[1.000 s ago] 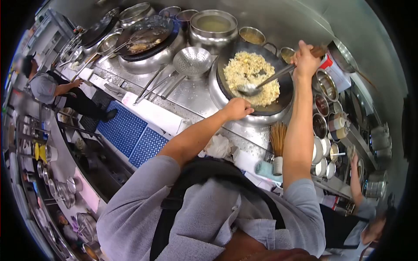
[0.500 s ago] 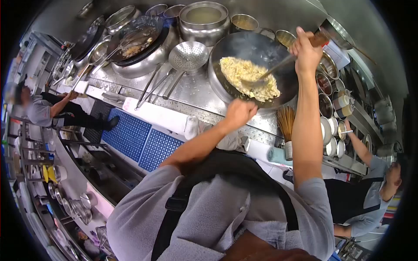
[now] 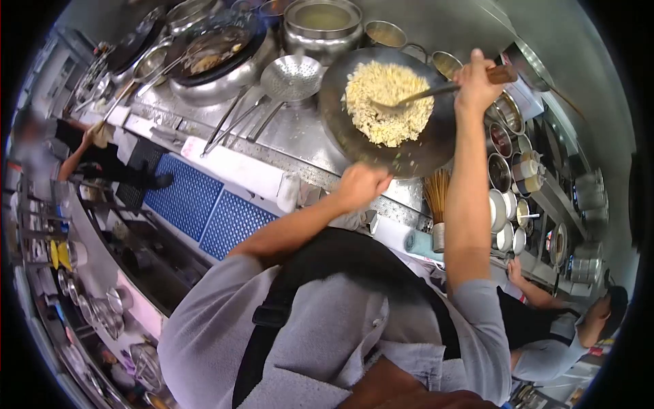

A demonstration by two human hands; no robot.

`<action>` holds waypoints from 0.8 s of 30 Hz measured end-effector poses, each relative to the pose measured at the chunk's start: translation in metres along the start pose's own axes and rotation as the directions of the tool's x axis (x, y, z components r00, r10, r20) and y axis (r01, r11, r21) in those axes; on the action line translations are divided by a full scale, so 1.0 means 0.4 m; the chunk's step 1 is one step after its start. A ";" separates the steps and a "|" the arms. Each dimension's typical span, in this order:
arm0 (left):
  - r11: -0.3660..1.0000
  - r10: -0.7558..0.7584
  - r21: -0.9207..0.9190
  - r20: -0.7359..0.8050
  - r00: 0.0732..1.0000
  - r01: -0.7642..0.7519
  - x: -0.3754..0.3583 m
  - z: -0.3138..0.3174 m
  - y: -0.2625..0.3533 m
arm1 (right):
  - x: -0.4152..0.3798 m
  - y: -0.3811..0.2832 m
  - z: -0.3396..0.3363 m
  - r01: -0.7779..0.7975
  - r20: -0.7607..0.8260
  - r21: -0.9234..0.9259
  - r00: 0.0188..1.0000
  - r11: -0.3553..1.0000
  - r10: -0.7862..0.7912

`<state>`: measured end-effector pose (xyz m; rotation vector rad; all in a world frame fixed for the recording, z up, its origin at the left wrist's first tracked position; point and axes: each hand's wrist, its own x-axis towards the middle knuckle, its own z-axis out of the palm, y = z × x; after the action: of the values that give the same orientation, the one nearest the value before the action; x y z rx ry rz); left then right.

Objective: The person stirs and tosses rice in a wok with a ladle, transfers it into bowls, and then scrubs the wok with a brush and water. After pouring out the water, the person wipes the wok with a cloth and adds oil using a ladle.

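Observation:
Fried rice (image 3: 392, 126), yellowish with egg and a few green bits, lies in a dark wok (image 3: 336, 126). My left hand (image 3: 364, 185) is closed at the wok's near rim; the part it grips is hidden under the fingers. My right hand (image 3: 475, 87) is wrapped round the wooden handle of a metal ladle (image 3: 443, 89). The ladle slants leftward over the wok, its bowl in the rice.
A perforated strainer (image 3: 291, 78) rests left of the wok. Behind stands a steel pot (image 3: 321, 27). A bamboo brush (image 3: 437, 194) is at the near right, and bowls (image 3: 504, 204) line the right side. One co-worker stands at the left, another at the right.
The wok has tipped toward me, and the rice has spread into a rounder heap in its middle. My right hand has dropped slightly with the ladle; the left still grips the wok.

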<state>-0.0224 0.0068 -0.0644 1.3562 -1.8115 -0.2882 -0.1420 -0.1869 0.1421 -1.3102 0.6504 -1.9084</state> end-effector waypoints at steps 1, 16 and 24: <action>0.998 -0.029 0.059 0.050 0.998 0.026 -0.071 -0.024 0.017 | 0.054 -0.010 -0.030 0.029 0.034 0.101 0.999 0.995 -0.032; 0.996 0.084 0.040 -0.072 0.994 -0.081 -0.001 -0.045 0.021 | 0.087 -0.183 -0.033 0.270 0.004 0.187 0.961 0.944 -0.276; 0.981 -0.055 0.192 0.238 0.970 0.009 0.177 0.100 -0.127 | 0.009 0.175 -0.064 -0.060 0.094 -0.061 0.993 0.996 0.066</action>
<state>-0.0213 -0.0866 -0.0868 1.5385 -2.0638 -0.3172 -0.1474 -0.2322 0.0833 -1.3929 0.6948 -1.7765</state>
